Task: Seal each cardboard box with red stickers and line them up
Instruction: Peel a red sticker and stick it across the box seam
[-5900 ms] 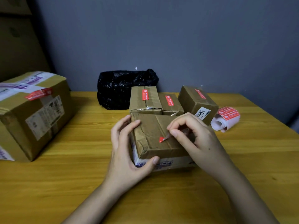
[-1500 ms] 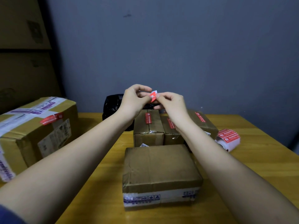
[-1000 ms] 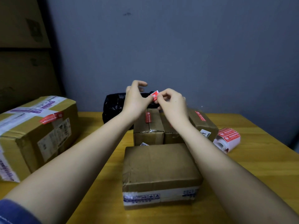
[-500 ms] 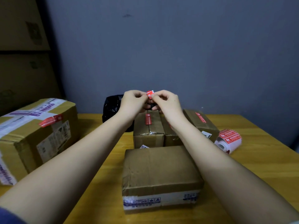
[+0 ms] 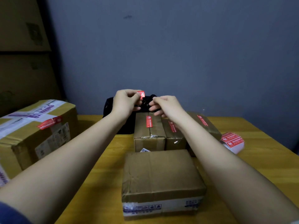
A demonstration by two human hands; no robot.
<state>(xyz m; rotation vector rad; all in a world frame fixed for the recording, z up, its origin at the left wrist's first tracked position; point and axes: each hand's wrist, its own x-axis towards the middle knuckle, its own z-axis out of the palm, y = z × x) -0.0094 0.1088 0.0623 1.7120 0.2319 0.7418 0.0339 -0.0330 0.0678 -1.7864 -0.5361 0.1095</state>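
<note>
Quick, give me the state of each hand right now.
Left hand: pinching the red sticker.
Right hand: fingers curled, apparently holding nothing.

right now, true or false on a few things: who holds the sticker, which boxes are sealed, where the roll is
1. The left hand pinches the red sticker. True.
2. The nearest cardboard box already has a red sticker on top. False: its top is bare.
3. The sticker roll lies on the table's right side. True.
4. The large box at the left has no sticker. False: a red one sits across its top edge.
5. The right hand rests on the nearest box. False: it is raised beside the left hand.
</note>
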